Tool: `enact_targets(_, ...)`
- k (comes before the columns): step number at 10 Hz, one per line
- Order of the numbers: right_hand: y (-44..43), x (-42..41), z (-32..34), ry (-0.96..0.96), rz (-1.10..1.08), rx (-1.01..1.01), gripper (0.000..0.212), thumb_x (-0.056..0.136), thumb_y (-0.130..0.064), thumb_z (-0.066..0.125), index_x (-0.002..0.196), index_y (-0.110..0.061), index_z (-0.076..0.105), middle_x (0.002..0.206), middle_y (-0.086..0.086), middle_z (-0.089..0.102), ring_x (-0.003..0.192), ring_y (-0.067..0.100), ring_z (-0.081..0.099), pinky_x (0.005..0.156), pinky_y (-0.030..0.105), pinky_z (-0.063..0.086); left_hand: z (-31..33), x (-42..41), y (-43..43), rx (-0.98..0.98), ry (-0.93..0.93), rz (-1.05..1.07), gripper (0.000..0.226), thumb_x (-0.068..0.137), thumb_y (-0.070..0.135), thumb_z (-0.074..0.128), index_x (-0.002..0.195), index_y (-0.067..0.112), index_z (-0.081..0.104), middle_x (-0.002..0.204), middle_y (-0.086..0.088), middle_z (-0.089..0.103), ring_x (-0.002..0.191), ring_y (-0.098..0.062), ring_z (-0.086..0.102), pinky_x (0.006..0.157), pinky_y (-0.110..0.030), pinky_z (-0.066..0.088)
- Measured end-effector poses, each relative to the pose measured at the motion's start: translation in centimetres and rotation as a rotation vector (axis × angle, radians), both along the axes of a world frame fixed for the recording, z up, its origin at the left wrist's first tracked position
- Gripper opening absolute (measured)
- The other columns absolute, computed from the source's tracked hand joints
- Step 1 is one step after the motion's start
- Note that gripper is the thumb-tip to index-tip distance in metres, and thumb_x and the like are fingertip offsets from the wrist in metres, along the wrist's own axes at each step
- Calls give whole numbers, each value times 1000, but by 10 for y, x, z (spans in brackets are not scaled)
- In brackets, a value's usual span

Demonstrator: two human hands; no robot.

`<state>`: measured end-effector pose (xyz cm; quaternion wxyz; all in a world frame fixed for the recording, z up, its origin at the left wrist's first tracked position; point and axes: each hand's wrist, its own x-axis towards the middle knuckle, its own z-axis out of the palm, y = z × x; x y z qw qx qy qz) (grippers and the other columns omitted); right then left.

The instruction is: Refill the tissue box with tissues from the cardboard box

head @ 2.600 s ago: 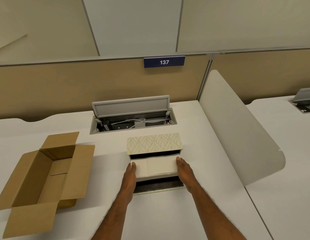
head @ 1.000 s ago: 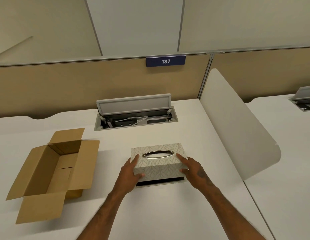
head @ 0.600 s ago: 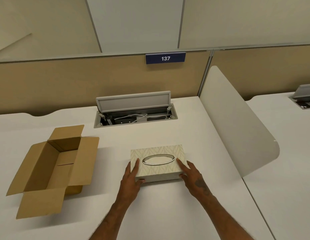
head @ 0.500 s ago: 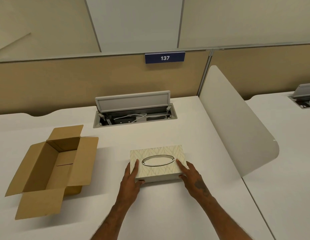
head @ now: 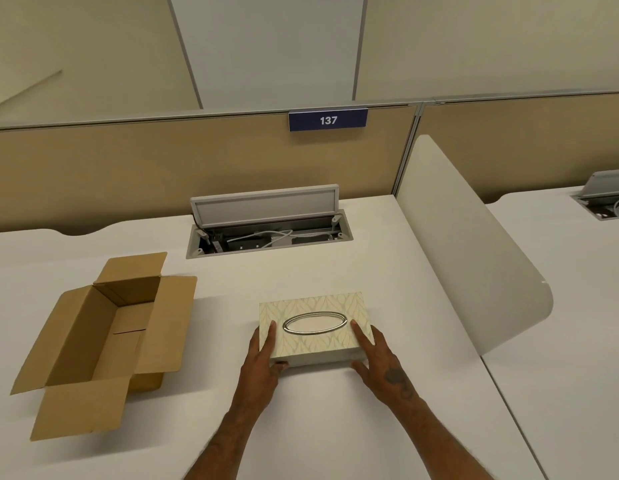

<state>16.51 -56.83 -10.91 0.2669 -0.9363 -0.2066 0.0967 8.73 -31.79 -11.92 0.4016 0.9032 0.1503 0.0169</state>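
The tissue box [head: 315, 344], cream with a leaf pattern and a silver oval slot on top, lies closed and flat on the white desk [head: 335, 420]. White tissue shows through the slot. My left hand [head: 261, 362] grips its near left corner, fingers on the lid and thumb on the front face. My right hand [head: 379, 358] grips the near right corner the same way. The brown cardboard box [head: 103, 337] stands open to the left, flaps spread, and its inside looks empty.
An open cable tray [head: 270, 233] with a raised grey lid sits in the desk behind the tissue box. A curved white divider panel [head: 467, 265] stands to the right. A tan partition with a blue "137" sign [head: 327, 120] closes the back.
The tissue box cover came down over the tissue stack and its dark base; the box now sits shut on the desk. Both hands stayed at its near corners.
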Motion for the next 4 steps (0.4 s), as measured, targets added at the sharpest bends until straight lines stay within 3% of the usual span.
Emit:
enact_targets(1, 0, -1, 2, 40, 5, 18, 87, 90, -34, 65, 154, -25, 8, 157, 10, 23, 135, 29, 45, 104, 33, 45, 3, -1, 2, 10, 4, -22, 93, 86, 16, 69, 149, 32, 2, 161, -5, 16, 146, -23, 24, 111, -30, 33)
enact_targets(2, -2, -1, 1, 72, 17, -6, 93, 87, -51, 62, 154, -28, 1, 162, 13, 11, 146, 29, 29, 109, 37, 41, 15, -5, 8, 33, 30, -57, 91, 82, 52, 60, 151, 29, 5, 163, -2, 3, 146, -15, 13, 111, -34, 33)
enact_targets(3, -1, -6, 2, -128, -14, -163, 92, 83, -73, 40, 154, -22, 11, 162, 19, 9, 147, 36, 24, 108, 52, 42, 22, -16, 13, 119, 15, -35, 91, 83, 58, 57, 151, 29, 3, 163, 4, -7, 148, -21, 10, 111, -40, 33)
enact_targets(4, 11, -8, 11, -283, -60, -246, 89, 83, -75, 28, 151, -17, 32, 157, 25, 25, 143, 43, 31, 100, 59, 44, 33, -27, 18, 277, -60, -14, 85, 89, 55, 52, 152, 29, 1, 163, 3, -9, 149, -20, 6, 113, -36, 29)
